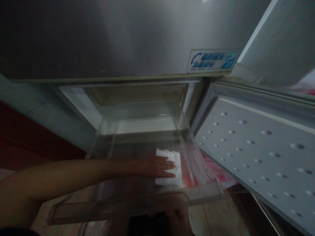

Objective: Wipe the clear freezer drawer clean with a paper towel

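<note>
A clear drawer [140, 144] (pulled out) carries a flat white sheet [177, 168].

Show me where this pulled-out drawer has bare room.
Free: the drawer floor between the left forearm and the open compartment, beyond the white sheet. Crowded: right front, where the left hand lies on that sheet.

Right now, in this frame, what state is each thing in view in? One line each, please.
Left hand: laid flat, fingers extended, on the white cloth
White cloth: spread under the hand, inside the drawer; could be paper
Transparent drawer: pulled out
Lower door: open, swung to the right
Upper door: appears shut
Sticker: stuck on the upper door
Pink material: partly hidden
</note>
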Demonstrator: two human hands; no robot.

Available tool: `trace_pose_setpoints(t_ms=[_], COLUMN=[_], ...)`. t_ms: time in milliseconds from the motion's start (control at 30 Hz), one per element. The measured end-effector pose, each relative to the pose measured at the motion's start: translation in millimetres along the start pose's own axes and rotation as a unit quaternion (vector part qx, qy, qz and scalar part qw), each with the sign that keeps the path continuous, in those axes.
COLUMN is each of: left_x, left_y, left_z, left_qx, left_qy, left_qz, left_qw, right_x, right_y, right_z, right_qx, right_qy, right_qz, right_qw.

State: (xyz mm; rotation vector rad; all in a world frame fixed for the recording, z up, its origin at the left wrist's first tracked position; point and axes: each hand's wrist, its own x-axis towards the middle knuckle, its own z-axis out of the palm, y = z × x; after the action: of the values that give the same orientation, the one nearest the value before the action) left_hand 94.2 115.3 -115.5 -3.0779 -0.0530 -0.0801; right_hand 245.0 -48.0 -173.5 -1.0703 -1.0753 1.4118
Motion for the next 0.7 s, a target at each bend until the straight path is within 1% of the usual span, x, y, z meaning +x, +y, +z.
trace_pose_setpoints(t_ms=[100,200,300,400,467,533,633,700], left_x=[-2,-4,-7,-11,-13,-15,-17,-17], left_y=[-4,-17,-37,-65,-89,-113,-147,-162], left_z=[1.7,4.4,6.9,8.0,7.9,7.7,9.4,11.8], left_qx=[0.005,0.003,-0.009,-0.021,-0.024,-0.027,-0.033,-0.034], left_qy=[-0.002,-0.017,-0.031,-0.047,-0.057,-0.053,-0.034,-0.026], left_qz=[0.012,0.014,-0.028,-0.103,-0.158,-0.202,-0.241,-0.251], left_qw=[1.000,1.000,0.999,0.993,0.986,0.978,0.969,0.967], right_x=[-1,0,3,5,5,5,5,5], right_y=[3,-5,-16,-22,-24,-24,-24,-23], right_z=[-1,1,4,6,7,7,7,7], right_qx=[0.015,0.007,0.007,0.027,0.044,0.051,0.039,0.033], right_qy=[0.009,0.001,-0.015,-0.029,-0.046,-0.054,-0.044,-0.042], right_qz=[0.002,-0.001,-0.013,-0.019,-0.012,-0.004,-0.007,-0.013], right_qw=[1.000,1.000,1.000,0.999,0.998,0.997,0.998,0.998])
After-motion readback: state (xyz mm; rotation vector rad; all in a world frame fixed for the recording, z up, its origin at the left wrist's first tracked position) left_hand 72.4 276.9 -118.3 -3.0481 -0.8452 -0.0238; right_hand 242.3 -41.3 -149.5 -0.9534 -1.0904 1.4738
